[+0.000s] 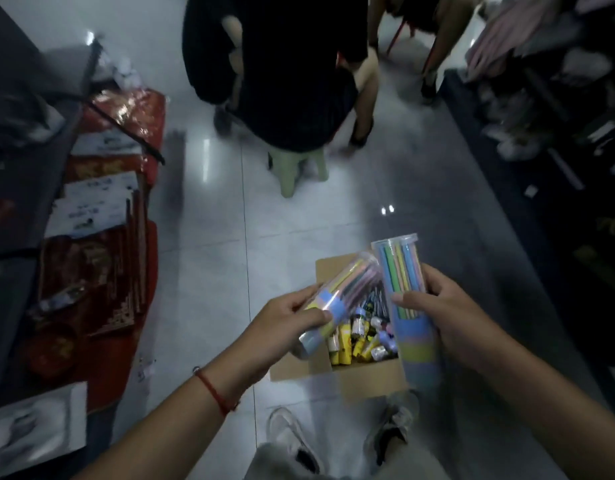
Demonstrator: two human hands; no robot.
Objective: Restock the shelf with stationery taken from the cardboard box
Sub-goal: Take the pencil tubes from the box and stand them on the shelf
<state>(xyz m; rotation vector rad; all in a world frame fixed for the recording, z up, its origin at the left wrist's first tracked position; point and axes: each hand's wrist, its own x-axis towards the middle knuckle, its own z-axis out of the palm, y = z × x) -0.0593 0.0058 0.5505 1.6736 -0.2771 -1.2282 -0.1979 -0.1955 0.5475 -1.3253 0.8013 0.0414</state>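
Note:
An open cardboard box [365, 375] stands on the floor between my hands, holding several yellow packs and small bottles [359, 336]. My left hand [285, 323] grips a clear tube of pastel pencils [344, 296], tilted up to the right above the box. My right hand [448, 317] grips a second clear tube of pastel pencils [405, 278], held nearly upright over the box's right side. The low shelf [18, 188] runs along the left edge of the view.
Red and white packaged goods [101, 216] lie along the shelf's foot at left. A person sits on a pale green stool [295, 168] straight ahead. Dark racks with goods [559, 116] line the right. My shoes [292, 441] are on the tiled floor below the box.

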